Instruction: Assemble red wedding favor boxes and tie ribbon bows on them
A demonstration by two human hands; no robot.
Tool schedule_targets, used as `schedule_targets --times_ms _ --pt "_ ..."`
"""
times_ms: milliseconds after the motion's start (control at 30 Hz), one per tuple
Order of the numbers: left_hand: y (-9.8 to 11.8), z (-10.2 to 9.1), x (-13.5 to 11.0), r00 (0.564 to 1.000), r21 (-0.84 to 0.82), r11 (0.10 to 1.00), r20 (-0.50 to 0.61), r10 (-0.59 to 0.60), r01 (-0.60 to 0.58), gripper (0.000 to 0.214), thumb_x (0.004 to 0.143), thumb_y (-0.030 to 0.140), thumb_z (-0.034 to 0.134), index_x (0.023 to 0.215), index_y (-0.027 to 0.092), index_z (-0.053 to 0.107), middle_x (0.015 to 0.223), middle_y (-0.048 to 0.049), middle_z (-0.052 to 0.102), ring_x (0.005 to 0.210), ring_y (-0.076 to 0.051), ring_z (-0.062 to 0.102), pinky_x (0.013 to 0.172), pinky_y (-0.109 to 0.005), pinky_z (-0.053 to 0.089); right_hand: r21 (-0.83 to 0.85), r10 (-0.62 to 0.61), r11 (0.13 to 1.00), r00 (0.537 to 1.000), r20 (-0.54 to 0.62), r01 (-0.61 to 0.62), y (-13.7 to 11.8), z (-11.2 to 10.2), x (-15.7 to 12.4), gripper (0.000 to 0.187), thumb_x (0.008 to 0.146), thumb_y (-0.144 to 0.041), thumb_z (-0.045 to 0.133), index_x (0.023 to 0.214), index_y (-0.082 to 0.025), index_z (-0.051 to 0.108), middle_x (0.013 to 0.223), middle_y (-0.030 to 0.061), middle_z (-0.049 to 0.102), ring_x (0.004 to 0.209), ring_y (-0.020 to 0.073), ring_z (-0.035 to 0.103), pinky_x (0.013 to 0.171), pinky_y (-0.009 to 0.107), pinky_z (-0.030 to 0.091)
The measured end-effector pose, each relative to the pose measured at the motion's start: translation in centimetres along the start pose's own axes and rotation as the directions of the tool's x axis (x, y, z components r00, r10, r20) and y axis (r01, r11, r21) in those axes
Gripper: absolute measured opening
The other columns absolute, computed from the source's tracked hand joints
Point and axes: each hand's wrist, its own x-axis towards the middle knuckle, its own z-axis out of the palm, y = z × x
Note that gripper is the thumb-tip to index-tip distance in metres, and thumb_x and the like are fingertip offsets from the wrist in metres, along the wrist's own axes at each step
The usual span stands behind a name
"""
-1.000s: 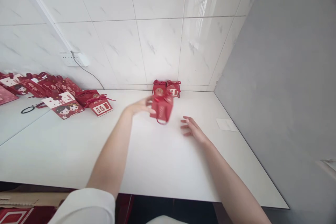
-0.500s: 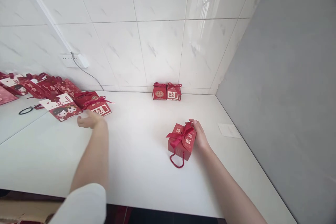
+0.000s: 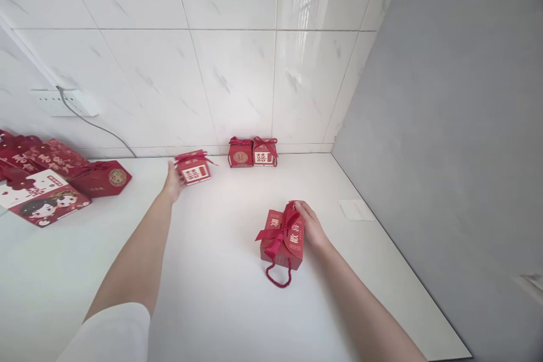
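My left hand [image 3: 173, 182] is closed around the left side of a small red gift box [image 3: 193, 168] with a white patterned panel and a ribbon on top. Whether that box touches the table I cannot tell. At the right, my right hand [image 3: 310, 225] rests against the far right side of a larger red gift box [image 3: 282, 257], which has a wide bow and a twisted cord handle at its near side. Its fingers curl at the box's edge, the thumb hidden behind it. By the wall stand two small ribboned boxes, a red box [image 3: 241, 156] and a white-panelled box [image 3: 263, 154], side by side.
At the left lie several red gift boxes, among them a box with cartoon figures [image 3: 46, 201] and a hexagonal-ended box [image 3: 111, 179]. A socket strip [image 3: 63, 103] with a grey cable is on the tiled wall. A white paper slip [image 3: 357, 210] lies near the grey panel [image 3: 445, 141].
My left hand has taken the small white-panelled box from the left pile and carried it right, toward the wall boxes. My right hand stays at the larger box. The view has turned right.
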Motion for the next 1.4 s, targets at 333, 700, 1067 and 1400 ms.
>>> schedule_targets --times_ms 333,700,1067,1400 --pt "0.8 6.5 -1.9 0.979 0.208 0.977 0.205 -0.005 -0.039 0.049 0.067 0.061 0.067 0.092 0.018 0.068 0.108 -0.0132 0.072 0.113 -0.034 0.062 0.103 -0.046 0.046 -0.007 -0.051 0.999 0.998 -0.036 0.051 -0.1 -0.1 0.0 0.047 0.085 -0.071 0.052 0.088 -0.025 0.059 0.092 0.0024 0.068 0.085 0.0213 0.063 0.077 0.032 0.047" --pt "1.7 8.8 -6.4 0.901 0.273 0.960 0.429 -0.061 -0.064 0.062 0.063 0.053 0.076 0.116 0.023 0.067 0.149 -0.0119 0.050 0.141 -0.036 0.041 0.119 -0.045 0.029 -0.058 -0.071 0.996 0.994 -0.088 0.066 -0.8 -0.9 0.1 0.052 0.086 -0.072 0.047 0.104 -0.026 0.062 0.091 0.0036 0.067 0.082 0.0212 0.063 0.075 0.032 0.049" --pt "5.9 8.1 -23.4 0.529 -0.184 0.974 0.818 0.225 -0.129 0.097 0.069 0.057 0.079 0.152 0.044 0.031 0.159 -0.0033 0.035 0.149 -0.032 0.028 0.119 -0.045 0.032 -0.321 -0.387 0.868 0.921 0.040 0.378 -4.2 -2.6 -2.2 0.045 0.094 -0.061 0.045 0.096 -0.026 0.073 0.113 0.0051 0.062 0.112 0.0217 0.056 0.101 0.034 0.040" --pt "5.8 8.8 -25.3 0.641 -0.147 0.985 0.748 0.173 -0.094 0.067 0.092 0.066 0.044 0.143 0.023 0.046 0.090 -0.0069 0.072 0.086 -0.026 0.070 0.086 -0.041 0.052 -0.343 -0.100 0.918 0.955 0.279 0.196 -6.8 -3.3 -4.9 0.055 0.092 -0.067 0.044 0.078 -0.019 0.067 0.060 0.0016 0.064 0.066 0.0192 0.064 0.078 0.034 0.049"
